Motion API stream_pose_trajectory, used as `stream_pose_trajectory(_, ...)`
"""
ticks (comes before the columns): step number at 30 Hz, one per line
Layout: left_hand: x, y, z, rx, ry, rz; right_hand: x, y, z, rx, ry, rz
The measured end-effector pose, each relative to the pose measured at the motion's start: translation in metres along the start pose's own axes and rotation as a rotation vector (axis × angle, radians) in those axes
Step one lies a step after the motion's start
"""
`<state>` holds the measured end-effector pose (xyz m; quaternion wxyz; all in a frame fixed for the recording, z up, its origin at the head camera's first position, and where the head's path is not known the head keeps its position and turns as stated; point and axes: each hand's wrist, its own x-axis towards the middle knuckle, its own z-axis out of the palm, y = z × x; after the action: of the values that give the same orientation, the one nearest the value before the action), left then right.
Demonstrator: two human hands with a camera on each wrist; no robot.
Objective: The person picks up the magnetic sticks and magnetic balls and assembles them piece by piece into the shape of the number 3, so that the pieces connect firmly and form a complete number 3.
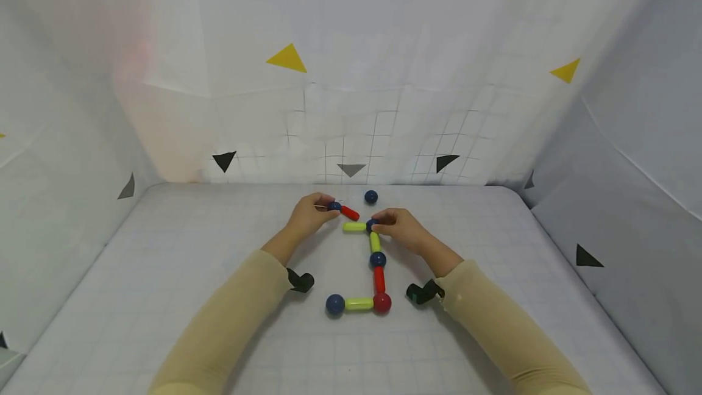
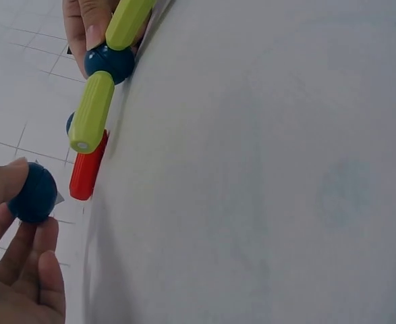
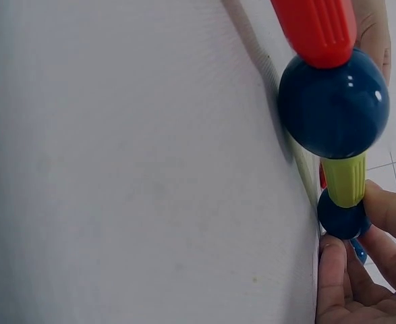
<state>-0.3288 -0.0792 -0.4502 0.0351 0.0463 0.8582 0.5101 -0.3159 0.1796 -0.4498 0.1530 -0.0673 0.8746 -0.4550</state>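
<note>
Between its thumb and fingers, my left hand pinches a blue ball. A loose-looking red rod lies just right of that ball, apart from it in the left wrist view. My right hand grips another blue ball, which joins two yellow-green rods; one rod points left, the other runs toward me. This chain continues through a blue ball, a red rod and a red ball, then turns left along a yellow-green rod to a blue ball.
A single blue ball sits near the far edge of the white table, beyond both hands. White sheet walls with yellow, grey and black triangles rise at the back and sides. Black wrist mounts stick out from the sleeves.
</note>
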Motion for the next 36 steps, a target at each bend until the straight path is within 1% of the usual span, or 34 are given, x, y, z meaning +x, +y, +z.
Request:
stream_pose_trajectory(4, -0.0026, -0.0021, -0.0025, -0.006, -0.024, -0.003, -0.0009, -0.0003, 0.0003, -0.002, 0.001, -0.001)
stream_pose_trajectory(7, -0.0046, -0.0032, -0.0041, -0.011, -0.053, -0.023, -0.0013, -0.0004, 0.0006, -0.004, 0.004, -0.001)
stream_pose_trajectory(11, -0.0062, -0.0054, -0.0045, 0.015, -0.093, -0.05, 0.0002, 0.0005, 0.0002, 0.001, 0.008, -0.007)
stream_pose_trajectory(14, -0.0069, -0.0064, -0.0043, 0.035, -0.117, -0.057, 0.0018, 0.0012, -0.0002, -0.003, 0.009, -0.005)
stream_pose_trajectory(22, -0.0102, -0.0067, -0.0057, 0.032, -0.136, -0.063, 0.0023, 0.0001, 0.001, -0.013, 0.014, 0.013)
stream_pose_trajectory(30, -0.01, -0.0081, -0.0057, 0.045, -0.163, -0.048, 0.0033, -0.001, 0.0016, -0.02, 0.024, 0.013)
stream_pose_trajectory(36, -0.0092, -0.0089, -0.0049, 0.051, -0.174, -0.052, 0.0039, -0.0017, 0.0018, -0.007, 0.025, 0.02)
